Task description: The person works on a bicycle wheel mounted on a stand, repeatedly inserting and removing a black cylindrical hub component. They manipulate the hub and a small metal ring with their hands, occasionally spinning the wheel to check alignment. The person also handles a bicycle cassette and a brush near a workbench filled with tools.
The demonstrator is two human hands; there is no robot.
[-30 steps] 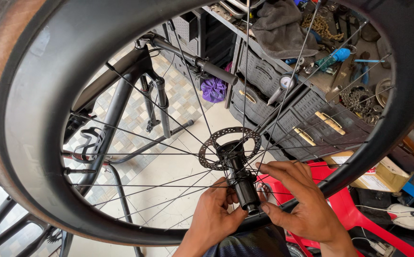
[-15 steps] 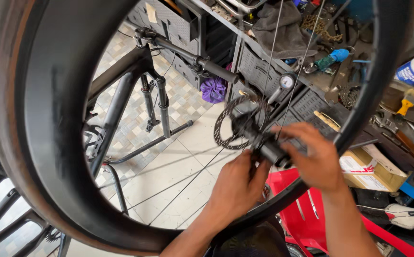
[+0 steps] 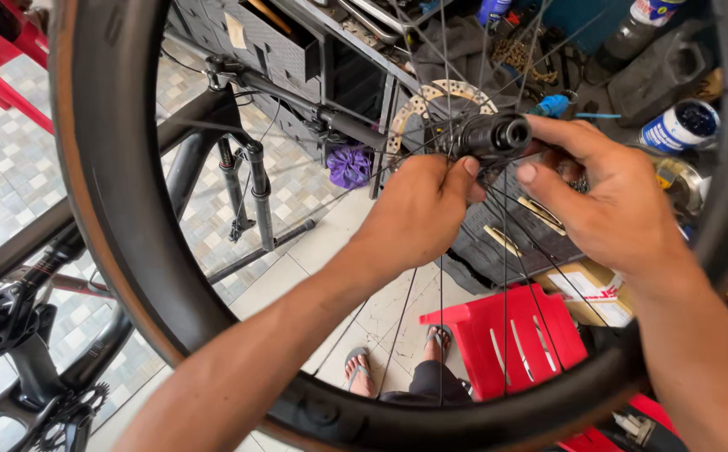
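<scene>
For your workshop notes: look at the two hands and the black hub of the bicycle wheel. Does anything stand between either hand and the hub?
Nothing visible does. The right hand and left hand both have their fingers at the black hub. Thin spokes cross in front of the hands, and the brake disc sits behind the hub.

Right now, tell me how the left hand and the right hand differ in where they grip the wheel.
The left hand reaches in from below the hub, its fingers curled at the spokes beside the brake disc. The right hand comes from the right, thumb and forefinger pinching the hub's open end. The left shows its back; the right shows its side. Both are bare and meet at the hub.
</scene>
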